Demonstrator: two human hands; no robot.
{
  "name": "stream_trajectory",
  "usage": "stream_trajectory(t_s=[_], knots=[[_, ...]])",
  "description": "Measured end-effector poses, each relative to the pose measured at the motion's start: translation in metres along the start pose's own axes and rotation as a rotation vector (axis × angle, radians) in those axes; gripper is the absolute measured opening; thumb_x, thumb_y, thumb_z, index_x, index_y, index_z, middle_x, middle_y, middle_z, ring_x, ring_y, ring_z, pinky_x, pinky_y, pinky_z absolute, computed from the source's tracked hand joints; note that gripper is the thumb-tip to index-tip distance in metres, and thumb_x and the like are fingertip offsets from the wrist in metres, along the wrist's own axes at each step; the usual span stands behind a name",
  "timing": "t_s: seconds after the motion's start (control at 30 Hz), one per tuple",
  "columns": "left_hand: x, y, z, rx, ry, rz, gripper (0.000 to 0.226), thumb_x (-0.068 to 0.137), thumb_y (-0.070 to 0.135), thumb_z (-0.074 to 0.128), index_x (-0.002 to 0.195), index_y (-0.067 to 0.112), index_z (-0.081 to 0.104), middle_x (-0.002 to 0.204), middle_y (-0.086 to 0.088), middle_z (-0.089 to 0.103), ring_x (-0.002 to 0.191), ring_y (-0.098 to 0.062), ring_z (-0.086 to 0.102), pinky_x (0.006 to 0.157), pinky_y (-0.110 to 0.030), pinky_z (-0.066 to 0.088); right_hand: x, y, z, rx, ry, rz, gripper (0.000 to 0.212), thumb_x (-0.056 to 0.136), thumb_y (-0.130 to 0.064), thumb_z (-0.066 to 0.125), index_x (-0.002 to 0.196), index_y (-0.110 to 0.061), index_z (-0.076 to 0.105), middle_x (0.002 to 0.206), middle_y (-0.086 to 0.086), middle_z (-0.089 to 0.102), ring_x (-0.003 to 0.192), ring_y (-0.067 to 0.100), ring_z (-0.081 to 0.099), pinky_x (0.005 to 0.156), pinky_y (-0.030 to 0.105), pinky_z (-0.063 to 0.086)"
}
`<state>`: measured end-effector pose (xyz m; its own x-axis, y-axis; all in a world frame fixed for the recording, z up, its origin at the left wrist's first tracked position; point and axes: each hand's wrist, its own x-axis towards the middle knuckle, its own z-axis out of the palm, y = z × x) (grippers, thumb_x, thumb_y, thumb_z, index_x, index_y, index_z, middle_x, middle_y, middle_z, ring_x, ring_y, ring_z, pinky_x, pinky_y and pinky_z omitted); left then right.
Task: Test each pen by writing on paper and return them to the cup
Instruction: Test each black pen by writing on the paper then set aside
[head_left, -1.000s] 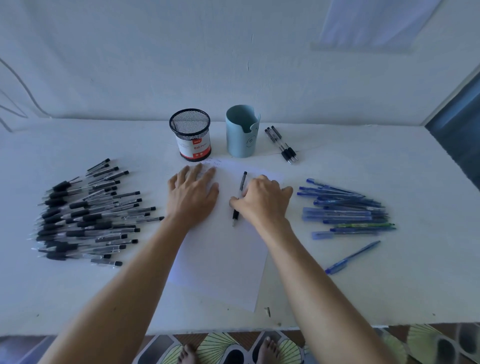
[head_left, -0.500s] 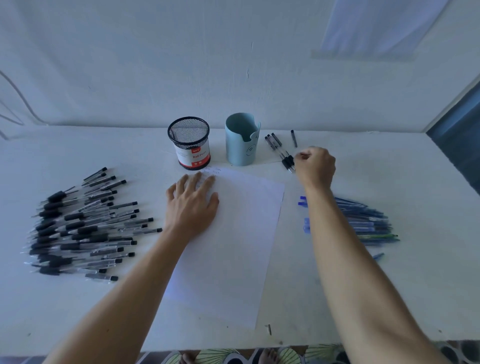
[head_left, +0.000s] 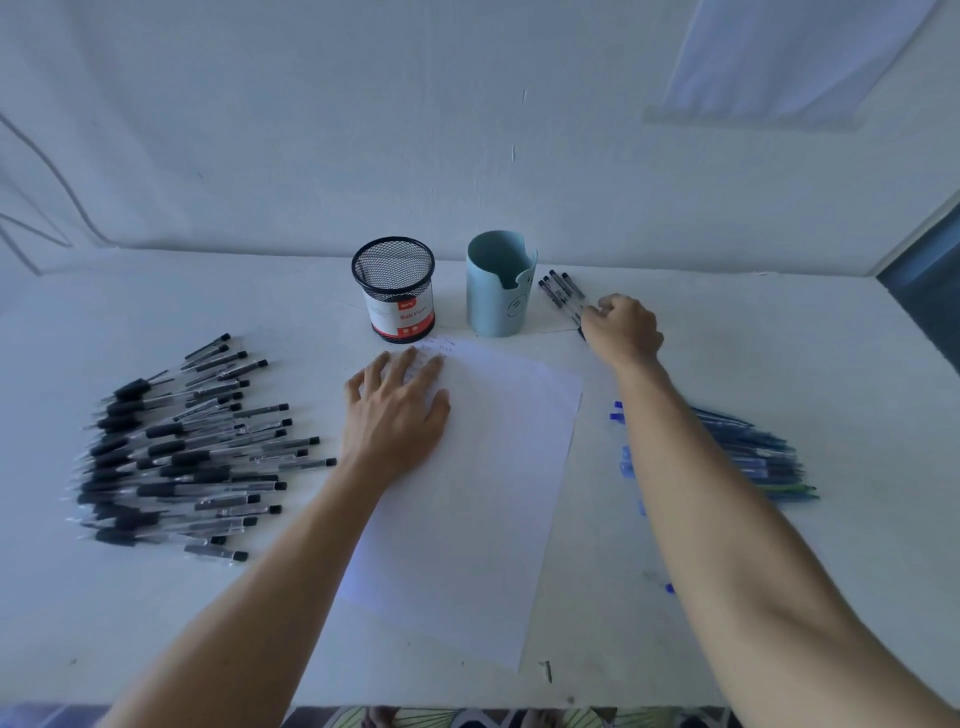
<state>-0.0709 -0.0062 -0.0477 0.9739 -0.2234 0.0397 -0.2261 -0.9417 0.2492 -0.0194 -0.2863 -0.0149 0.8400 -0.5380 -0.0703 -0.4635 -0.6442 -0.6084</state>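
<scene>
Right of the blue cup (head_left: 500, 299), set-aside pens (head_left: 560, 292) are touched by the right hand (head_left: 623, 332), fingers curled, hold unclear; paper (head_left: 498, 467) is pinned by the flat left hand (head_left: 397, 415); another pen is needed next.

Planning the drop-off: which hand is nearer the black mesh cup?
Left. The left hand lies just in front of the black mesh cup; the right hand is to its right, past the blue cup.

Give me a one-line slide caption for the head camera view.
Left hand flat on white paper sheet; right hand at black pens beside pale blue plastic cup.
</scene>
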Motion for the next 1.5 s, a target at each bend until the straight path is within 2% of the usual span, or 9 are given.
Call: stream_trajectory(t_s=[0.2,0.33,0.4,0.6,0.77,1.13,1.23,1.33,1.5], knots=[[0.001,-0.005,-0.01,-0.327,0.037,-0.07,0.05,0.091,0.045,0.051,0.138,0.032,0.058,0.15,0.005,0.05,0.144,-0.022,0.035,0.117,-0.037,0.021,-0.05,-0.004,0.004,0.052,0.108,-0.097,0.036,0.089,-0.022,0.056,0.122,-0.014,0.064,0.129,0.012,0.057,0.121,0.037,0.047,0.095,0.041,0.035],[-0.004,-0.016,-0.036,-0.755,0.054,-0.192,0.032,0.093,0.019,0.062,0.123,0.028,0.07,0.117,-0.006,0.072,0.094,-0.016,0.064,0.083,-0.025,0.048,-0.108,-0.002,0.024,0.121,0.069,-0.312,0.045,0.077,-0.031,0.049,0.111,-0.01,0.069,0.12,0.01,0.064,0.116,0.035,0.055,0.091,0.042,0.039],[-0.009,-0.026,-0.048,-0.862,0.053,-0.214,0.03,0.094,0.011,0.061,0.119,0.025,0.071,0.114,0.001,0.073,0.098,-0.009,0.066,0.091,-0.023,0.05,-0.131,0.001,0.034,0.106,-0.014,-0.422,0.051,0.077,-0.038,0.044,0.112,-0.013,0.07,0.123,0.008,0.064,0.117,0.031,0.057,0.094,0.042,0.04],[-0.029,-0.051,-0.082,-0.371,-0.107,-0.028,0.022,0.089,0.011,0.064,0.085,0.032,0.068,0.083,0.02,0.065,0.069,0.004,0.054,0.063,-0.012,0.038,-0.159,0.01,0.048,-0.133,-0.193,-0.568,0.058,0.087,-0.047,0.042,0.135,-0.02,0.057,0.152,0.003,0.044,0.147,0.025,0.029,0.117,0.04,0.018],[-0.052,-0.07,-0.091,-0.018,-0.32,-0.016,0.027,0.083,0.027,0.069,0.107,0.034,0.058,0.105,0.008,0.054,0.101,-0.014,0.048,0.088,-0.032,0.037,-0.168,0.012,0.05,-0.279,-0.186,-0.55,0.085,0.074,-0.07,0.018,0.145,-0.03,0.044,0.162,-0.005,0.029,0.152,0.02,0.015,0.122,0.046,0.007],[-0.057,-0.073,-0.076,-0.042,-0.074,0.008,0.016,0.099,0.028,0.058,0.109,0.021,0.068,0.124,-0.004,0.057,0.122,-0.026,0.045,0.102,-0.045,0.033,-0.169,0.011,0.051,-0.421,-0.2,-0.531,0.07,0.093,-0.073,0.031,0.154,-0.039,0.026,0.167,-0.001,0.011,0.154,0.024,0.002,0.123,0.048,-0.003],[-0.055,-0.061,-0.075,-0.205,0.069,0.104,0.025,0.105,0.026,0.047,0.121,0.012,0.059,0.127,-0.009,0.063,0.122,-0.03,0.052,0.099,-0.044,0.038,-0.171,0.01,0.05,-0.453,-0.208,-0.511,0.069,0.094,-0.071,0.031,0.155,-0.04,0.021,0.168,-0.002,0.007,0.154,0.022,-0.002,0.122,0.051,-0.006],[-0.055,-0.044,-0.079,-0.454,0.263,0.175,0.021,0.108,0.015,0.038,0.124,0.005,0.047,0.103,-0.005,0.07,0.085,-0.018,0.065,0.073,-0.029,0.045,-0.173,0.008,0.05,-0.448,-0.203,-0.499,0.072,0.091,-0.073,0.033,0.154,-0.039,0.023,0.167,-0.003,0.007,0.154,0.021,-0.002,0.122,0.053,-0.005],[-0.05,-0.018,-0.087,-1.148,0.324,-0.063,0.033,0.108,0.043,0.026,0.106,0.022,0.051,0.064,0.007,0.037,0.048,-0.01,0.027,0.044,-0.022,0.025,-0.174,0.008,0.05,-0.439,-0.177,-0.491,0.074,0.088,-0.076,0.036,0.151,-0.039,0.027,0.166,-0.003,0.012,0.153,0.02,0.004,0.119,0.057,0.001]])
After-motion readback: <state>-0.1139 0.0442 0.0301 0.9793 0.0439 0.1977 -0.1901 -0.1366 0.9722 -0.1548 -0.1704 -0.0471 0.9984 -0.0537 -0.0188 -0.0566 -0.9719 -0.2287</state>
